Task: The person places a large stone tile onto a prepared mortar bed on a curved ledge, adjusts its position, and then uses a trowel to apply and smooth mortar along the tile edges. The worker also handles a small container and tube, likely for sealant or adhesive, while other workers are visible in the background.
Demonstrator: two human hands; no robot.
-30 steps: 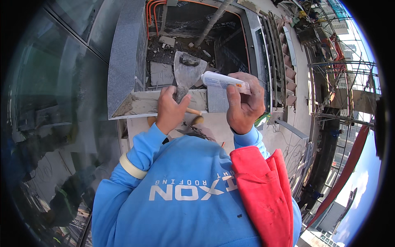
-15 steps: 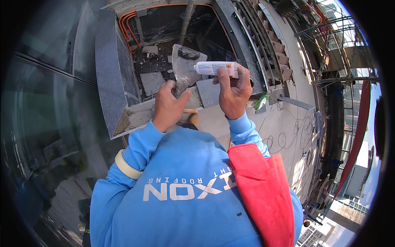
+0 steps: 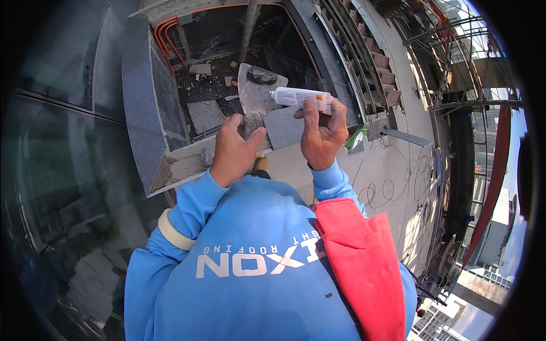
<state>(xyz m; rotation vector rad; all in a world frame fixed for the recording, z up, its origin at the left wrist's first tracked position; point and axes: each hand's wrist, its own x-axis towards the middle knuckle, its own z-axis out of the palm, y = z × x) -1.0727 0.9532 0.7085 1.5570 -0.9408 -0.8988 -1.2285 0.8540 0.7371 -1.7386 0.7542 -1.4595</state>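
Note:
My left hand [image 3: 236, 148] is closed on the handle of a wide, dusty grey scraper [image 3: 250, 96], held over the open box. A dark, wet-looking lump [image 3: 261, 75] sits near the far end of its blade. My right hand [image 3: 323, 136] pinches a white squeeze tube [image 3: 290, 96] with an orange mark, lying sideways in my fingers, its nozzle pointing left over the blade, just below the lump. Behind the scraper's lower part is a grey stone slab [image 3: 284, 128] on the box's near edge, beside a mortar-smeared section [image 3: 176, 165].
The box has grey stone sides [image 3: 136, 96], orange conduits [image 3: 170, 37], a vertical pipe [image 3: 248, 31], mesh and rubble [image 3: 196, 79] inside. Dark glass panels [image 3: 68, 170] stand left. Stacked blocks [image 3: 378, 62], loose cables [image 3: 384, 187] on the floor and scaffolding [image 3: 455, 105] are right.
The view has shifted, so the box appears further left and turned. The tube and my right hand have moved left, bringing the nozzle over the scraper blade, with the grip on both items unchanged.

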